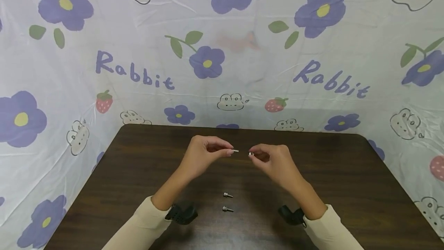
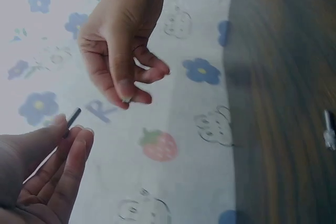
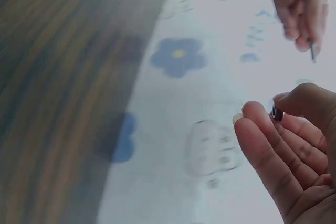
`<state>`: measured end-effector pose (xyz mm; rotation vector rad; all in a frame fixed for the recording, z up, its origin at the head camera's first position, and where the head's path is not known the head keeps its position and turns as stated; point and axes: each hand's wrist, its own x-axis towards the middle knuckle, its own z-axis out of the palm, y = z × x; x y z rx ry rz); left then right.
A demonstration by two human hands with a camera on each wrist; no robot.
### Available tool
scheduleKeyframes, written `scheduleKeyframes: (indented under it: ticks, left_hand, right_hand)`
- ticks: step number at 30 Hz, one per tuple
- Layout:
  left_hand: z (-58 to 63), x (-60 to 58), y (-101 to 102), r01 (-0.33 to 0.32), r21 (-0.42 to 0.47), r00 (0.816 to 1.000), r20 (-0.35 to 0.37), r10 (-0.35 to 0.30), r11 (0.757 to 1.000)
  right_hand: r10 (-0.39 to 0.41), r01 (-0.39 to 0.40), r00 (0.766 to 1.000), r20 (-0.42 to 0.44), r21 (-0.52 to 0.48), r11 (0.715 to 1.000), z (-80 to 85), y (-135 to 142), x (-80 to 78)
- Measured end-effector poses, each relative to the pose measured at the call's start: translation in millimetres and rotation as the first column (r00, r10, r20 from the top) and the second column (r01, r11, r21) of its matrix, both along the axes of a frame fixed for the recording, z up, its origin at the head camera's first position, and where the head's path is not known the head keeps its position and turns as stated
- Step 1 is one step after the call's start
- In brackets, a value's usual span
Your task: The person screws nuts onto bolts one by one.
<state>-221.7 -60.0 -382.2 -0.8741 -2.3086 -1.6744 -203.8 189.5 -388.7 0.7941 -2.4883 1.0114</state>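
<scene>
My left hand (image 1: 204,153) pinches a silver bolt (image 1: 235,151) between thumb and fingertips, its threaded shank pointing right. In the left wrist view the threads of the bolt (image 2: 74,118) show, while its head is hidden in the fingers. Facing it across a small gap, my right hand (image 1: 275,161) holds a small metal nut (image 1: 251,154) between thumb and fingertips. The right wrist view shows the hole side of the nut (image 3: 276,112). Both hands are raised over the dark table, and the bolt and nut are apart.
Two silver bolts with nuts or washers on them, one farther (image 1: 227,195) and one nearer (image 1: 227,209), lie on the dark wooden table (image 1: 138,188) between the forearms. A white flower-print cloth (image 1: 243,72) hangs behind the table and along its sides.
</scene>
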Motion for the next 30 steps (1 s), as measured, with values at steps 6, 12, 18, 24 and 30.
scheduleKeyframes:
  ticks: [6,12,18,24,30]
  left_hand:
    - [14.6,22.7,2,0.019,0.035,0.999,-0.045,-0.017,0.999]
    - [22.4,37.1,4,0.017,0.063,0.998,-0.062,-0.013,0.998]
    - [25.3,45.5,6,0.046,0.077,0.998,-0.049,-0.042,0.996]
    - [27.8,50.4,6,0.061,0.088,0.996,-0.067,-0.055,0.994]
    - [30.1,54.9,6,0.072,0.094,0.994,-0.083,-0.064,0.993]
  right_hand:
    - [0.046,-0.047,0.997,-0.064,-0.024,0.999,26.4,-11,27.1]
    - [0.076,-0.078,0.992,-0.097,-0.019,0.997,38.7,-16,41.7]
    - [0.137,-0.141,0.982,-0.126,-0.021,0.99,42.5,-19,49.3]
    - [0.163,-0.17,0.972,-0.169,-0.026,0.985,45.1,-23,52.5]
    - [0.167,-0.182,0.967,-0.194,-0.06,0.982,43.5,-25,54.3]
